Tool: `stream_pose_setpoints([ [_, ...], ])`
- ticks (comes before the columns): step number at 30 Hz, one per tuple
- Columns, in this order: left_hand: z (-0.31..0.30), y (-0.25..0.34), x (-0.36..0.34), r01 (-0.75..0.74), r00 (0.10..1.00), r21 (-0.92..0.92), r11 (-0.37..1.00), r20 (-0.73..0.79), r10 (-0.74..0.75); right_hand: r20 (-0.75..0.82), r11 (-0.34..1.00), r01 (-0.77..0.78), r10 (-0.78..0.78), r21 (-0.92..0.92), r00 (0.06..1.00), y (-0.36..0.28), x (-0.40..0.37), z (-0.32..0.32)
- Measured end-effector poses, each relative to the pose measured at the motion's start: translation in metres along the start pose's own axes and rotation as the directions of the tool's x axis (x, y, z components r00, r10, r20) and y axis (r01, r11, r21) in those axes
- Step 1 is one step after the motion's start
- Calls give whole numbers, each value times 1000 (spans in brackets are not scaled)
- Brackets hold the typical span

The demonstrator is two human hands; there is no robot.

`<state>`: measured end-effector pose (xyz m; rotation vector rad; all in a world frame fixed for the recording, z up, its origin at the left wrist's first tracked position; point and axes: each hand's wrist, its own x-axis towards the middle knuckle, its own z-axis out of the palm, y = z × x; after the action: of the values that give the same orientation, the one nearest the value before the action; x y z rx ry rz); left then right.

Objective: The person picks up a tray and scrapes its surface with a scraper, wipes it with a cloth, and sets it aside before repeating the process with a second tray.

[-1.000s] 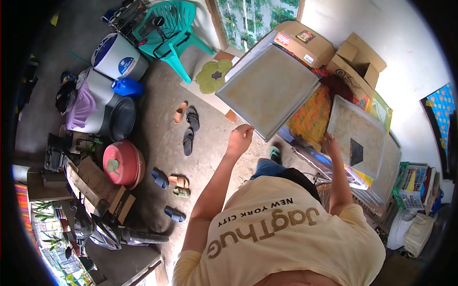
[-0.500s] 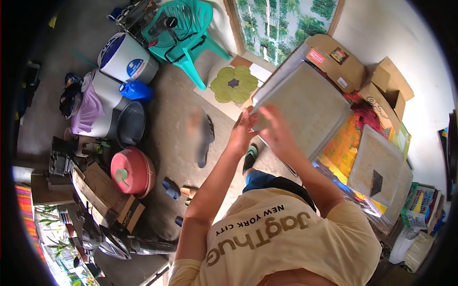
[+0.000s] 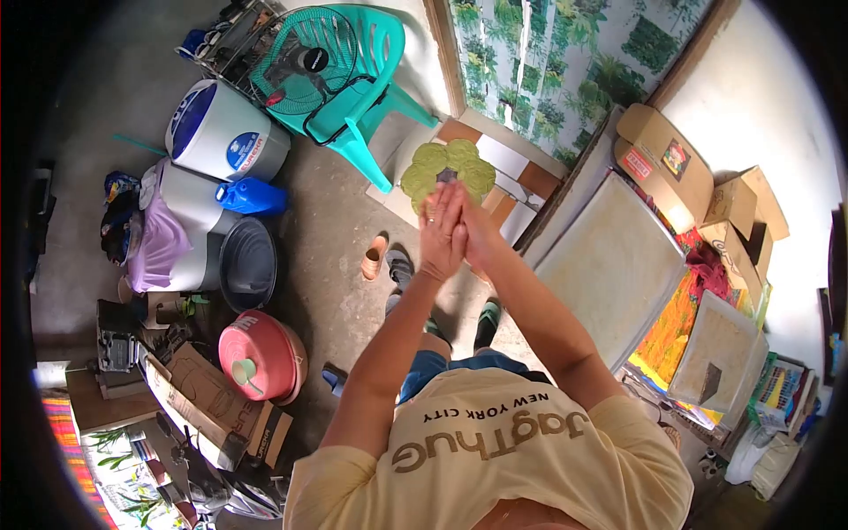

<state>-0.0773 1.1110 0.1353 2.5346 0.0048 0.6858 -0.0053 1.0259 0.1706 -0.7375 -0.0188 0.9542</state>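
Observation:
Both hands are raised out in front of my chest, pressed against each other. My left hand (image 3: 441,231) has its fingers stretched out, with a ring on one of them. Against it lies my right hand (image 3: 475,230), partly hidden behind the left, its visible fingers straight. I see nothing held between them. Beyond the hands, on the floor, a green flower-shaped mat (image 3: 420,168) lies on a tiled strip by the doorway.
A green plastic chair (image 3: 382,53) holds a fan (image 3: 314,60). Along the left are a washing machine (image 3: 234,132), a black basin (image 3: 248,265) and a red tub (image 3: 258,353). To my right stand a grey panel (image 3: 609,265) and cardboard boxes (image 3: 667,163). Slippers (image 3: 374,257) lie on the floor.
My hands were slightly apart, the right one blurred; now they are pressed together. The view has shifted, and more of the curtained doorway and both feet show.

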Motion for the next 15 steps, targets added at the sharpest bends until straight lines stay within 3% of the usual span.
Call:
stream_pose_setpoints([
  [1, 3, -26, 1, 174, 974, 113, 978, 126, -188, -26, 999, -37, 37, 2, 999, -14, 3, 7],
  [3, 3, -70, 8, 435, 774, 385, 814, 301, -557, -81, 994, -109, 110, 16, 991, -45, 3, 14],
  [4, 0, -92, 11, 404, 715, 535, 742, 322, -621, -77, 990, -62, 53, -124, 996, -49, 12, 17],
  [7, 9, -177, 20, 593, 735, 292, 750, 185, -653, -44, 882, 127, -165, -454, 985, -46, 53, 31],
  [9, 18, -227, 49, 635, 761, 129, 761, 66, -646, 47, 851, 157, -154, -501, 987, -32, 114, 35],
  [13, 29, -343, 130, 437, 881, -113, 892, -149, -450, 126, 798, 282, -255, -533, 959, 15, 273, 53],
  [15, 20, -399, 164, 480, 857, -202, 854, -100, -505, 100, 695, 298, -311, -655, 945, 35, 351, 61],
])
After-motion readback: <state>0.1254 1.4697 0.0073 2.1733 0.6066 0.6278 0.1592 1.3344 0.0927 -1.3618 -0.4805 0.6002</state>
